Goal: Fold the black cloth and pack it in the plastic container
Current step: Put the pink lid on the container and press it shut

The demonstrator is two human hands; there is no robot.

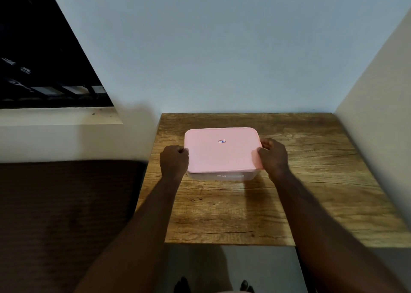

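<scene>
right now both hands are on the box. left hand (174,160) grip is curled onto the left rim of the pink lid (222,152). right hand (273,157) grip is clamped on the right rim, thumb lying on top near the lid's near-right corner. lid sits on the plastic container (231,176), a clear-ish tub with its front wall showing under the lid's near edge. container stands on the wooden surface (222,215), toward the back, roughly centred.

progress: the black cloth is not in view anywhere, not on the surface, not in a hand. the tub's front wall looks pale with no dark mass showing through, but it's a thin blurry strip, so can't tell for sure what's inside. two readings: lid about to come off at the start, or lid being pressed on at the end. my guess leans to the start, with folding and packing all left to do. the lid's near-right corner seems to overhang the tub a little, can't tell if it's seated or lifting.

room: wall (222,59) runs close behind the tub and a second wall hugs the surface's right side, so little room back or right. plenty of bare wood in front of the tub, good for parking the lid or folding. the surface's left edge is near the left hand, with a drop there to brown ribbed upholstery (66,203).
</scene>
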